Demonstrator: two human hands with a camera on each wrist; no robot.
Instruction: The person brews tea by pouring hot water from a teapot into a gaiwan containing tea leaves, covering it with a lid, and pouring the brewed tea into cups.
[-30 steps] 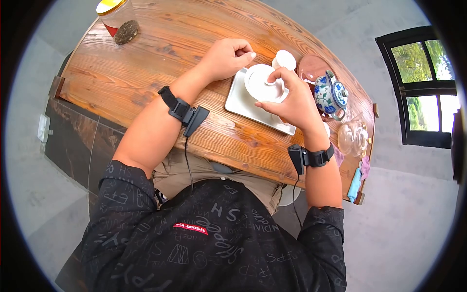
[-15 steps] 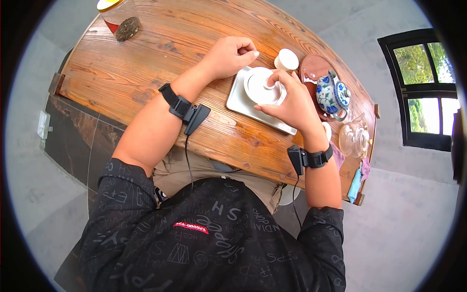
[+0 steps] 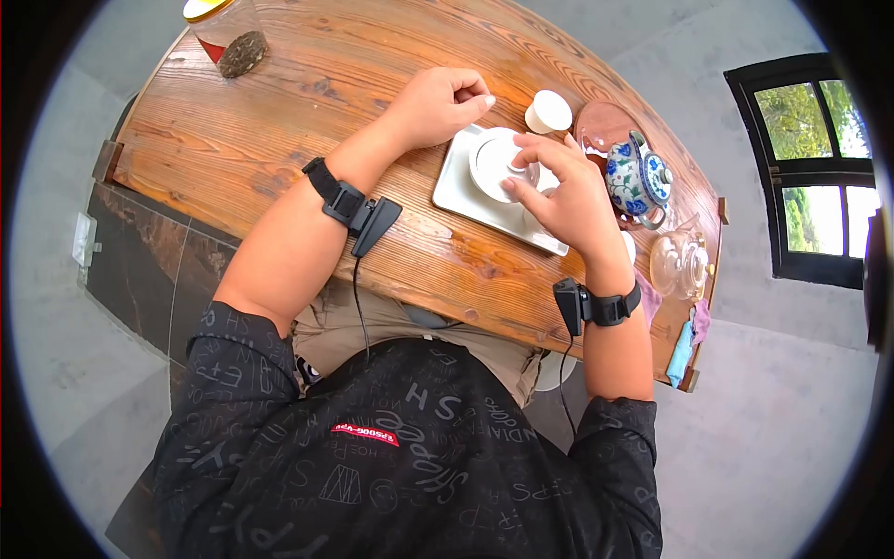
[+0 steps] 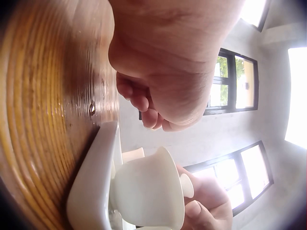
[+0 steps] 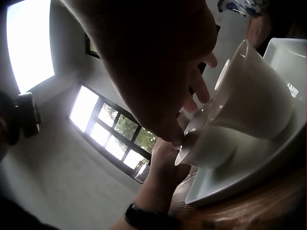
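Note:
A white lidded bowl, a gaiwan (image 3: 481,168), stands upright on a white tray (image 3: 452,182). My right hand (image 3: 570,191) is over it, thumb and index finger spread around the lid's knob. In the left wrist view the knob (image 4: 187,186) shows whole, with the thumb tip close below it. A taller white cup (image 5: 259,91) sits on the tray beside the gaiwan, mostly hidden under my right hand in the head view. My left hand (image 3: 442,104) rests near the tray's far left corner, its fingers loosely curled around nothing.
A small white cup (image 3: 548,112) stands behind the tray. On the right are a round brown board (image 3: 601,123), a blue-and-white teapot (image 3: 635,182), a glass pot (image 3: 675,264) and cloths (image 3: 682,354). A yellow-lidded jar (image 3: 219,28) and a dark tea cake (image 3: 242,54) sit far left.
My right thumb has left the gaiwan's rim and moved in over the lid toward the knob. The index finger has lifted off the knob's top. My left hand has barely moved.

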